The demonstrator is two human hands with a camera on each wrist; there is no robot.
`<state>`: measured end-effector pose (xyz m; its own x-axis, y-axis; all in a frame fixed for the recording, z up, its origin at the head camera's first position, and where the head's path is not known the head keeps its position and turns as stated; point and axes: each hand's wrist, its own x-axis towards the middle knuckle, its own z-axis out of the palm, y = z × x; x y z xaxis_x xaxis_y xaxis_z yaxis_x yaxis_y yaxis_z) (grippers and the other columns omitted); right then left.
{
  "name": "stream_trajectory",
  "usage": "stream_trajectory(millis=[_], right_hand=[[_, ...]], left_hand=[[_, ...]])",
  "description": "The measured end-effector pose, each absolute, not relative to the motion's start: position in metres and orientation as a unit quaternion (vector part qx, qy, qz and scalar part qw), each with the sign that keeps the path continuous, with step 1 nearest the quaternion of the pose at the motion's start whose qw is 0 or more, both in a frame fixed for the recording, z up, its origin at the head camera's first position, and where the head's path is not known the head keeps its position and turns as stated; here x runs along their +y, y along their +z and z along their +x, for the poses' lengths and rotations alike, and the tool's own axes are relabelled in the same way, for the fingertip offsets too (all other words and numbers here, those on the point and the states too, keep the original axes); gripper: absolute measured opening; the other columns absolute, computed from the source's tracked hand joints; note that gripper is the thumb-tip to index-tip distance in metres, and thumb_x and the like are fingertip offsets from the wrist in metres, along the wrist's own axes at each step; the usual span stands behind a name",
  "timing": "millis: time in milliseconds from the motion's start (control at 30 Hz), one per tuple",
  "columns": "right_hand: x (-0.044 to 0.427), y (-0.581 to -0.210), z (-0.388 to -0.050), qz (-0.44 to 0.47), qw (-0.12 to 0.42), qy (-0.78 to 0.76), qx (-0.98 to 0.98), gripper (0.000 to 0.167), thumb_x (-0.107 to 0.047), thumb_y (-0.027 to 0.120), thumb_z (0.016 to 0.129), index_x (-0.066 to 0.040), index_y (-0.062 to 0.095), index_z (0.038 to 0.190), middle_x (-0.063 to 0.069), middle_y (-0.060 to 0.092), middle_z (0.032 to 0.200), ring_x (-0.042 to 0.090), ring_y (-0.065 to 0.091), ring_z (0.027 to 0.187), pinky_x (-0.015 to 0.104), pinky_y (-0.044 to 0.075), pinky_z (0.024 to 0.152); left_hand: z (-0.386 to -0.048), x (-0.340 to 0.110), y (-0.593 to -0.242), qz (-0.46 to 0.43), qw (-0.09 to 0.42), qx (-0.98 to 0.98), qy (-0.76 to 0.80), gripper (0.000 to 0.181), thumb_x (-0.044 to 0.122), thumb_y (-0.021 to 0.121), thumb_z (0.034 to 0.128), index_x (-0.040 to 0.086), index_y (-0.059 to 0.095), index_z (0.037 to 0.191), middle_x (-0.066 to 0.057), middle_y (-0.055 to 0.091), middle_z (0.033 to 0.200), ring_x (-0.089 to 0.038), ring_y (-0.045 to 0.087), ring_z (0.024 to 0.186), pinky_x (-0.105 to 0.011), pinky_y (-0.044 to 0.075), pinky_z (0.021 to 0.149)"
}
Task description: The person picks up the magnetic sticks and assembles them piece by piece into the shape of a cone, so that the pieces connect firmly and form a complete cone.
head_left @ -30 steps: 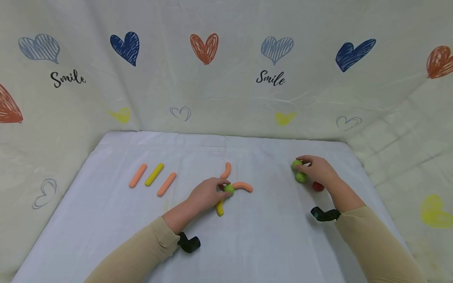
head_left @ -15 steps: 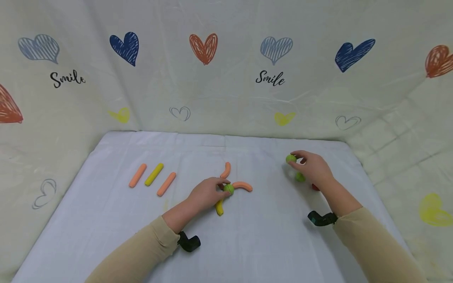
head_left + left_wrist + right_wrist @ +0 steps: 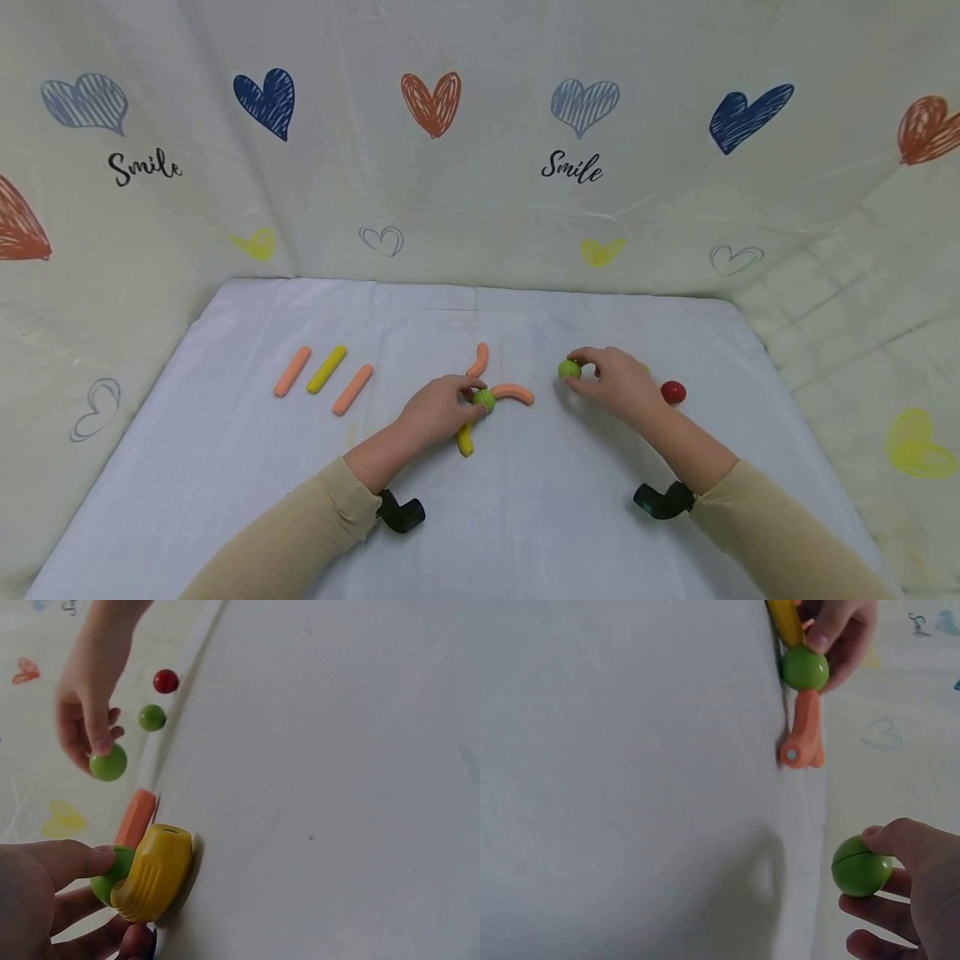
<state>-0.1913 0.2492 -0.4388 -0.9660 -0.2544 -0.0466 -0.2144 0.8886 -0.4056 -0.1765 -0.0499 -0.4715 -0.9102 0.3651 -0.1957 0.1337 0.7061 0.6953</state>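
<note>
My left hand (image 3: 438,410) pinches a green ball (image 3: 484,401) between thumb and fingers. Touching that ball are a yellow curved rod (image 3: 465,440) and two orange curved rods, one pointing away (image 3: 480,360) and one to the right (image 3: 513,393). A small metallic disc shows at an orange rod's end (image 3: 791,754) in the right wrist view. Off to the right, my right hand (image 3: 618,385) pinches another green ball (image 3: 862,866), held above the table with its shadow below. Behind that hand lie a red ball (image 3: 673,392) and a mostly hidden green ball (image 3: 152,718).
On the left of the white-covered table (image 3: 225,467) lie straight rods: an orange one (image 3: 292,372), a yellow one (image 3: 327,370) and another orange one (image 3: 353,390). A pale cloth (image 3: 495,200) printed with hearts hangs behind. A black wrist camera (image 3: 401,512) hangs below each forearm.
My right hand has lifted a green ball from the others and carried it left, toward the joined rods. The left hand stays on its ball.
</note>
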Motion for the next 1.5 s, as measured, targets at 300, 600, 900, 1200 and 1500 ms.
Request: stream_trajectory(millis=[300,600,900,1200,1500], right_hand=[[0.228,-0.455,-0.173,-0.152,0.074,-0.176,0.970,0.032,-0.033,0.075,0.087,-0.016,0.071,0.113,-0.001,0.070,0.098,0.019,0.061,0.088,0.039,0.052,0.077],[0.212,-0.459,-0.164,-0.133,0.091,-0.170,0.972,0.032,-0.034,0.076,0.086,-0.015,0.071,0.111,-0.002,0.070,0.095,0.018,0.062,0.089,0.040,0.053,0.081],[0.206,-0.461,-0.163,-0.112,0.084,-0.164,0.976,0.035,-0.040,0.077,0.085,-0.017,0.071,0.111,-0.002,0.071,0.095,0.018,0.062,0.086,0.039,0.053,0.080],[0.201,-0.461,-0.161,-0.100,0.077,-0.173,0.977,0.034,-0.040,0.076,0.086,-0.017,0.071,0.111,-0.001,0.071,0.094,0.018,0.063,0.085,0.039,0.053,0.078],[0.202,-0.459,-0.161,-0.105,0.075,-0.186,0.974,0.033,-0.040,0.076,0.086,-0.018,0.071,0.111,-0.003,0.071,0.093,0.015,0.062,0.082,0.038,0.052,0.076]], left_hand=[[-0.174,-0.050,-0.471,0.138,0.147,0.913,0.354,0.035,0.034,0.072,0.0914,0.023,0.068,0.124,0.007,0.063,0.099,-0.013,0.055,0.074,-0.030,0.045,0.067],[-0.174,-0.050,-0.472,0.142,0.139,0.916,0.349,0.034,0.035,0.071,0.0917,0.022,0.068,0.124,0.009,0.063,0.098,-0.012,0.054,0.073,-0.030,0.045,0.066],[-0.173,-0.050,-0.472,0.139,0.138,0.918,0.346,0.035,0.036,0.071,0.0918,0.023,0.068,0.124,0.009,0.064,0.098,-0.011,0.054,0.074,-0.029,0.045,0.067],[-0.172,-0.050,-0.470,0.138,0.137,0.918,0.346,0.035,0.035,0.071,0.0921,0.022,0.068,0.124,0.009,0.064,0.098,-0.012,0.054,0.072,-0.029,0.044,0.065],[-0.173,-0.051,-0.473,0.142,0.139,0.917,0.347,0.036,0.036,0.071,0.0918,0.021,0.067,0.124,0.008,0.064,0.099,-0.012,0.054,0.075,-0.030,0.046,0.068]])
